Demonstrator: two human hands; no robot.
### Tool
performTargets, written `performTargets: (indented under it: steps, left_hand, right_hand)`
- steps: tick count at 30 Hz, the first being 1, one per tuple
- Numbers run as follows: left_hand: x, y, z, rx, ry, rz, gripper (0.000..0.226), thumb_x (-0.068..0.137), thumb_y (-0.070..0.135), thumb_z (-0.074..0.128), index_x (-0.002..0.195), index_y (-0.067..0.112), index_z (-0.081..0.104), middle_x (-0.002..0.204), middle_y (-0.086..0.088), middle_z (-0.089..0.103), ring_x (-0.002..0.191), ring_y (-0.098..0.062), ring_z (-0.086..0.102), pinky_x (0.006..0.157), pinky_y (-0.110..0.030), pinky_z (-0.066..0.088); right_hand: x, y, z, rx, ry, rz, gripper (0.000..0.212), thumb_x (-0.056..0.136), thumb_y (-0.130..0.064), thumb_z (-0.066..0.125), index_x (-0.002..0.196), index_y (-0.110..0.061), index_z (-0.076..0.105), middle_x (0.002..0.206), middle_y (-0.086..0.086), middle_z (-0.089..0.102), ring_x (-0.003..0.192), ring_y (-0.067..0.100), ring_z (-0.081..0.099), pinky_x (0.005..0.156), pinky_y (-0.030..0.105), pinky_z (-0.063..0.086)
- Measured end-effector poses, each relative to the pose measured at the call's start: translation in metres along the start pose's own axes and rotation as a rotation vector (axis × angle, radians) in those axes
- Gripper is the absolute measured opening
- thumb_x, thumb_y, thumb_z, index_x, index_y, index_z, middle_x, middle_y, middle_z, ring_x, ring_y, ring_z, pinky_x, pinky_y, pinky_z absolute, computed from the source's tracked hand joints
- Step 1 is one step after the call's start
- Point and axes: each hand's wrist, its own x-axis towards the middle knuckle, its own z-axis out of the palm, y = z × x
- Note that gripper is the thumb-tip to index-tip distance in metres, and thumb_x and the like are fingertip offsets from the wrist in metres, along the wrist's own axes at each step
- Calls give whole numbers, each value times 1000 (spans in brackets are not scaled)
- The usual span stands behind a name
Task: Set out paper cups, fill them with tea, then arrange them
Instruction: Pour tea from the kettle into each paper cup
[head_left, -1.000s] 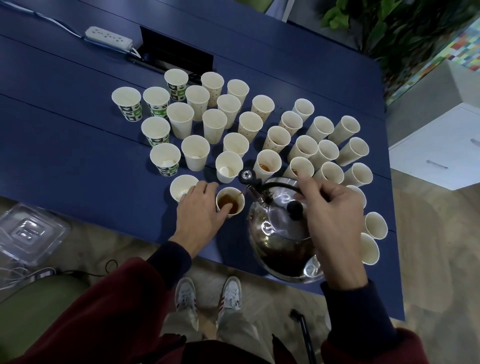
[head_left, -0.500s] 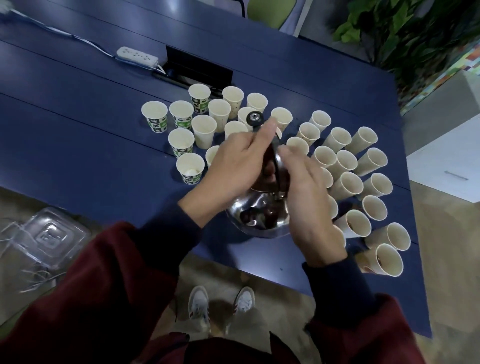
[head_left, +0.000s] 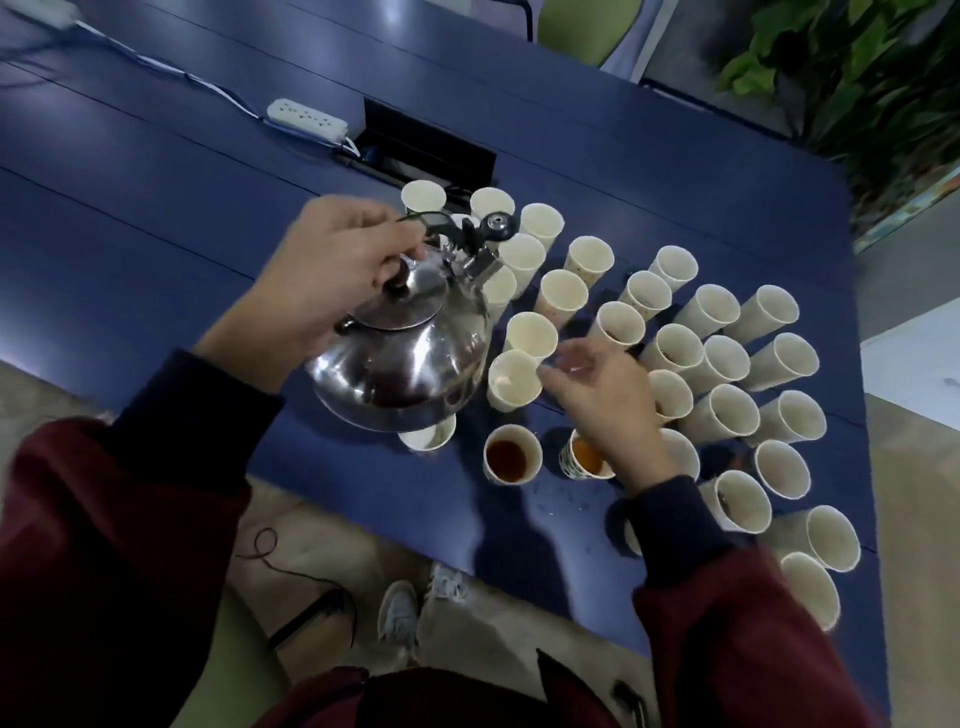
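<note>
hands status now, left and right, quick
Left hand: grips the kettle by its handle.
Right hand: open, fingers relaxed, holds nothing.

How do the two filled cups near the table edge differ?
The left cup has a plain wall; the right cup has a printed one. The left cup's tea looks dark brown, the right cup's orange. The left cup is in full view; the right hand covers part of the right cup. Both stand upright.
</note>
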Motion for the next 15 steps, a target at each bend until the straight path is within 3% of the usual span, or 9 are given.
performTargets:
  steps: [2,6,8,12,15]
  left_hand:
    - [6,5,-3,88,-3,12,28,92,27,68,68,14,70,52,4,45,49,-10,35,53,-28,28]
    - [18,5,-3,219,52,24,29,93,26,67,70,10,71,56,7,59,49,-2,45,57,-25,37]
    - [23,3,-4,224,65,9,29,90,28,67,66,13,72,56,2,57,52,-10,46,59,-28,36]
    - [25,2,-3,215,22,-14,29,72,39,64,67,13,75,71,-35,56,67,-28,45,67,-43,35]
    - [26,3,-2,246,-14,2,26,73,36,65,69,13,76,82,-39,60,70,-29,51,70,-43,39]
  right_hand:
    - [10,16,25,-122,-59,-30,46,81,-37,79,111,-7,62,100,5,61,92,22,54,79,31,39]
    - [19,27,60,-224,-118,-9,83,74,-47,85,135,-6,45,126,12,48,115,31,50,92,38,42]
    - [23,28,67,-262,-97,-11,94,76,-49,83,144,-5,36,130,12,44,121,31,49,94,38,44]
    - [27,32,76,-328,-70,-1,92,80,-49,80,146,-7,33,133,10,44,125,28,47,94,36,45]
    - [30,38,83,-289,9,-2,77,80,-42,80,137,-9,42,128,9,50,121,30,52,88,40,48]
